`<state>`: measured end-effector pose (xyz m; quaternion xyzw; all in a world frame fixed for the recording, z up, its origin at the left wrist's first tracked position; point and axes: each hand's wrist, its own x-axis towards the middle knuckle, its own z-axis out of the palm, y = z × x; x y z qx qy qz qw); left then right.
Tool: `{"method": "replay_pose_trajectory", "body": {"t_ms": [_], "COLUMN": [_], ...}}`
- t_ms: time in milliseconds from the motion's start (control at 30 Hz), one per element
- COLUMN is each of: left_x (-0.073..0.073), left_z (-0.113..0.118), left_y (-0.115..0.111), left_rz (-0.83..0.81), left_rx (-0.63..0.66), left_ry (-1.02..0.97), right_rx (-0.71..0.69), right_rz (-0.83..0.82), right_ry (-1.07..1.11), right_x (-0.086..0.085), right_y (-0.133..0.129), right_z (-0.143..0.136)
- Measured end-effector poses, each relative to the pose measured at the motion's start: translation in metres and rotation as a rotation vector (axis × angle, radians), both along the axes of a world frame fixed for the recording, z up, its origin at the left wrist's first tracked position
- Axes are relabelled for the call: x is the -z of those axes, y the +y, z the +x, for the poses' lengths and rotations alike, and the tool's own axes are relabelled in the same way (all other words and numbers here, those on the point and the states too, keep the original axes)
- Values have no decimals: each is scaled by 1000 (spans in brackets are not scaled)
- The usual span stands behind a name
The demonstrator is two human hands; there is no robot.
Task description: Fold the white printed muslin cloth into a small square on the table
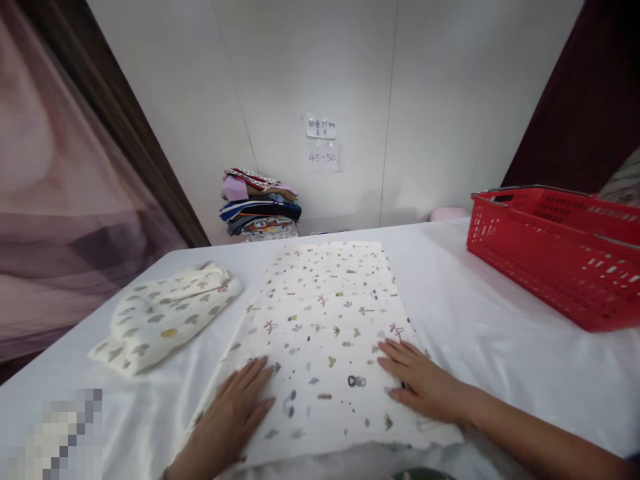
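A white cloth [320, 313] with small printed figures lies spread lengthwise on the white-covered table in front of me. My left hand [233, 413] rests on its near left side, palm down, with the fingers stretched out. On the near right side lies my right hand [420, 380], also flat, its fingers a little apart. The cloth's near edge, slightly uneven, hangs close to the front of the table. To the left, apart from my hands, sits a loosely bunched white cloth [170, 317] with grey-green shapes on it.
A red plastic basket [545, 267] stands at the right of the white table cover [440, 293]. Behind the table's far edge rises a stack of folded fabrics [263, 207]. Handwritten paper signs [321, 143] hang on the wall. A pinkish curtain [75, 220] borders the left side.
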<state>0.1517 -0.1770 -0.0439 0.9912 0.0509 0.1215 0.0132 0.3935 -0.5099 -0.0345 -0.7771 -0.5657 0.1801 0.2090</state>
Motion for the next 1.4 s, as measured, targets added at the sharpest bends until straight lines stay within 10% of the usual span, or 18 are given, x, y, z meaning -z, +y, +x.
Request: {"method": "replay_pose_trajectory", "body": {"t_ms": [167,367,700,1400], "left_x": [10,15,27,36], "left_z": [3,17,15,14], "left_y": [20,44,45,51], "left_rz": [0,-31,-98,-108], "left_rx": [-53,-414,-541,-528], "left_ry": [-40,-10,66,-9], "right_rx": [371,789,905,976], "right_rz": [252,139,-70,-97], "right_ry": [94,-19,-91,-68], "right_x": [-5,-9,5,9], "right_y": [1,37,78,81], "right_z": [45,134,171,176]}}
